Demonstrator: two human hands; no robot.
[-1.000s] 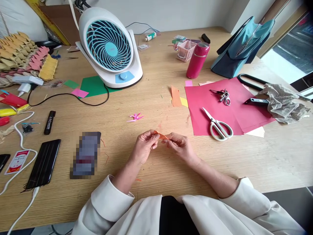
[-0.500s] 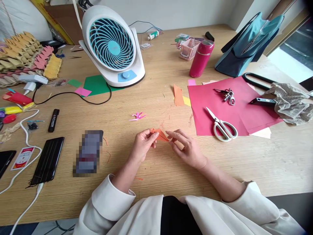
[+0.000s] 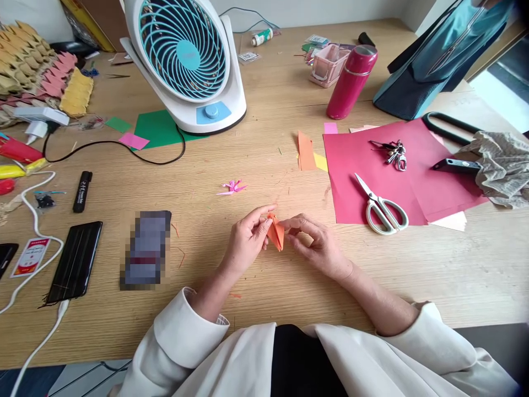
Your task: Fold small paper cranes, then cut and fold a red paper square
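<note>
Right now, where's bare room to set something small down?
Bare desk lies below the red paper and scissors, right of the right hand; another patch separates the fan from the pink folded paper. Crowded: left, around the marker and black phone.

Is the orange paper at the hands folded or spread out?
Folded: the orange paper is a small, tapered shape with layered edges, pinched in the left hand.
</note>
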